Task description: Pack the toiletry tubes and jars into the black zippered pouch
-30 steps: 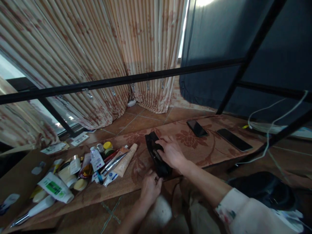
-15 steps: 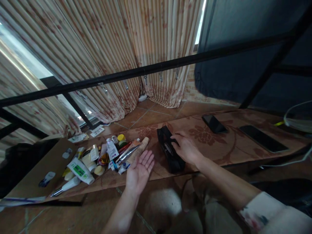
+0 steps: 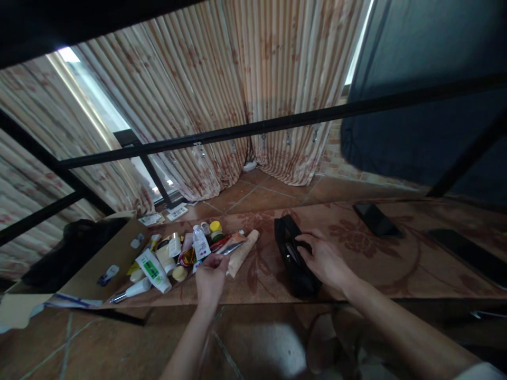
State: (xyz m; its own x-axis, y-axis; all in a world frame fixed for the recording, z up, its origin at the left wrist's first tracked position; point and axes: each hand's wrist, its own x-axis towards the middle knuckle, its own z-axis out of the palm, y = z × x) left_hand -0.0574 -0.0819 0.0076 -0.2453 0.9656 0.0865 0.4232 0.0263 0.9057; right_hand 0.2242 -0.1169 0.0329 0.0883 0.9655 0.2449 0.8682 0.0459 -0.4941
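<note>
My left hand [image 3: 212, 272] is at the right side of a heap of toiletries, fingers closed at the near end of a silver tube [image 3: 234, 247] and hiding that end. Close by lie a beige tube [image 3: 243, 254], a white tube with purple marks [image 3: 201, 243] and a yellow-lidded jar [image 3: 215, 227]. My right hand [image 3: 322, 259] grips the right edge of a black pouch [image 3: 285, 240], fingers at its opening. The pouch gapes, and a dark shiny item [image 3: 293, 253] shows inside.
Two dark phones, one farther back [image 3: 378, 220] and one at right [image 3: 471, 253], lie on the patterned brown cloth [image 3: 348, 279]. At left stands a cardboard box [image 3: 99, 269] with black material inside. A black metal rail [image 3: 245, 130] crosses before the curtains.
My left hand has turned from palm up with spread fingers to closed at the silver tube. My right hand stays on the pouch. The whole view has shifted.
</note>
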